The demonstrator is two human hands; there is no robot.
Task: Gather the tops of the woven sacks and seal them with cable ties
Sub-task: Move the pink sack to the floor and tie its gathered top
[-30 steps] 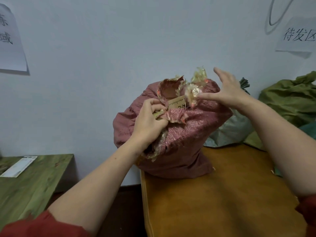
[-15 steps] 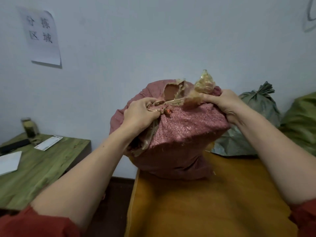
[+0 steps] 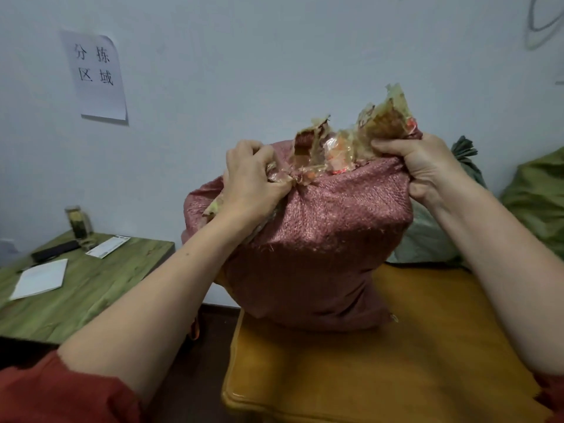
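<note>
Left hand (image 3: 250, 178) and right hand (image 3: 424, 166) each clutch the red woven sack (image 3: 320, 239) top; sack stands on the orange table (image 3: 381, 370).

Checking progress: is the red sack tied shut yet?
No; left hand and right hand grip opposite ends of the red sack, its top gaping.

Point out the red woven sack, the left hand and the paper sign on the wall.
red woven sack (image 3: 320, 239), head view, front face below the gathered top.
left hand (image 3: 250, 178), head view, back of the hand gripping the sack's rim.
paper sign (image 3: 95, 75), head view, middle of the sheet.
</note>
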